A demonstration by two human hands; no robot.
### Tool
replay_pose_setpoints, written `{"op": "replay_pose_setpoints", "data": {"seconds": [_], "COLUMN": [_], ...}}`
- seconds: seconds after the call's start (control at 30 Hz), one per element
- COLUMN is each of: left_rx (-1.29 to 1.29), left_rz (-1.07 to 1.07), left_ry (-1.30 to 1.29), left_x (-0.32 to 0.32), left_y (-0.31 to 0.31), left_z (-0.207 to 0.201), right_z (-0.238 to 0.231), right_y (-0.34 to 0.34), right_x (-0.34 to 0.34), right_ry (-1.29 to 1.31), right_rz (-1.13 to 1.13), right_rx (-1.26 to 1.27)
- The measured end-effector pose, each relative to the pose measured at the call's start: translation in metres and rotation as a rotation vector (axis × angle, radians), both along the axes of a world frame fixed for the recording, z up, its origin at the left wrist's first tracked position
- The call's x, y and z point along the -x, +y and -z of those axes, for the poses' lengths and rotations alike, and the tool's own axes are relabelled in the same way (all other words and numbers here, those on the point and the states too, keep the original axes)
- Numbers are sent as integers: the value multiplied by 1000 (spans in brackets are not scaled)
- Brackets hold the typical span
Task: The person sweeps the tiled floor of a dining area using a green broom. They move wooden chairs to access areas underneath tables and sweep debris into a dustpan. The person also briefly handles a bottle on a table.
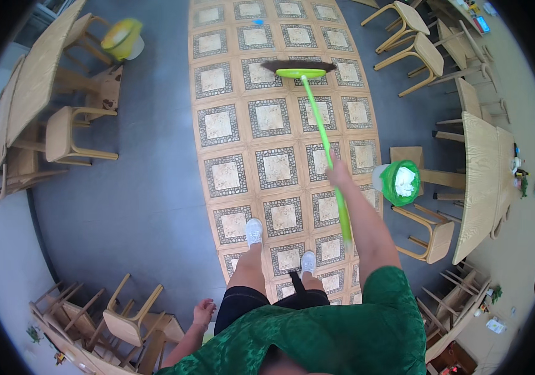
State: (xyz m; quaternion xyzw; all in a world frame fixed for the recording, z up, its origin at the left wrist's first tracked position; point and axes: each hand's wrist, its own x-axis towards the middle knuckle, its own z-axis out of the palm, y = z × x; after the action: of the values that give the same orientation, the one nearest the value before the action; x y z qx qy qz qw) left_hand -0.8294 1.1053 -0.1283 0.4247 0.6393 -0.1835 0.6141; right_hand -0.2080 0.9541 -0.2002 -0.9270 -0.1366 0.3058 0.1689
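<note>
My right hand (339,173) is closed around the bright green handle of a broom (322,128), held out in front of me at a slant. Its wide head with dark bristles (299,65) is on the patterned tile-look floor strip (275,167), well ahead of my feet. The handle's lower end reaches back beside my forearm. Down at my left side, my left hand (203,312) hangs near my dark shorts, fingers loosely bent and apart, with nothing visible in it. A small blue scrap (259,22) lies on the strip beyond the broom head.
Grey floor (124,187) borders the strip. On the right stand a bin with a green liner (400,182) holding white paper, a stool (431,234) and a wooden table (483,181). A yellow-lined bin (124,40), chairs (67,135) and a table (42,69) line the left.
</note>
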Motion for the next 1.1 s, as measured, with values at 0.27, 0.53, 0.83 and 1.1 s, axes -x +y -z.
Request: {"op": "replay_pose_setpoints", "data": {"seconds": [0.27, 0.53, 0.83, 1.1], "left_rx": [81, 67, 142, 188], "left_rz": [-16, -89, -363, -283], "left_ry": [-30, -26, 165, 37], "left_x": [-13, 16, 64, 9], "left_y": [-13, -15, -46, -24], "left_z": [9, 5, -12, 6], "right_z": [-136, 3, -54, -207], "right_y": [-123, 67, 126, -114], "right_x": [275, 122, 22, 224], "right_ry": [610, 155, 320, 1052], "right_rz": [-19, -224, 214, 1099], "right_rx": [185, 48, -417, -680]}}
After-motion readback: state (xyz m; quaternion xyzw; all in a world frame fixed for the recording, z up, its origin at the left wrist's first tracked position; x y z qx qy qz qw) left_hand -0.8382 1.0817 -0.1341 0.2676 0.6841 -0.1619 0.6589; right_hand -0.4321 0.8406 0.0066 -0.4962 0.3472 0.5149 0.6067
